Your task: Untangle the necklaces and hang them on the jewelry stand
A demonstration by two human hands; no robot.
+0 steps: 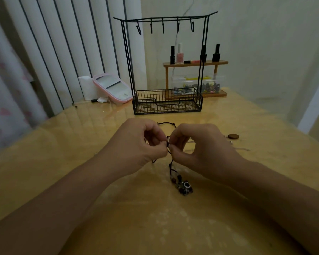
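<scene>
Your two hands pinch a knot in the black cord necklace just above the bench.

Your left hand (pixel 138 144) and right hand (pixel 197 146) meet fingertip to fingertip, each with curled fingers nipping the black cord necklace (pixel 170 163) at one point. From there the cord drops to a cluster of dark beads and a ring-shaped pendant (pixel 185 186) lying on the yellow bench (pixel 66 140); another loop of it shows behind your fingers. The black wire jewelry stand (pixel 167 100) sits beyond your hands, all five hooks bare. A brown disc (pixel 233 136) and a thin pale chain (pixel 241 149) lie to your right.
</scene>
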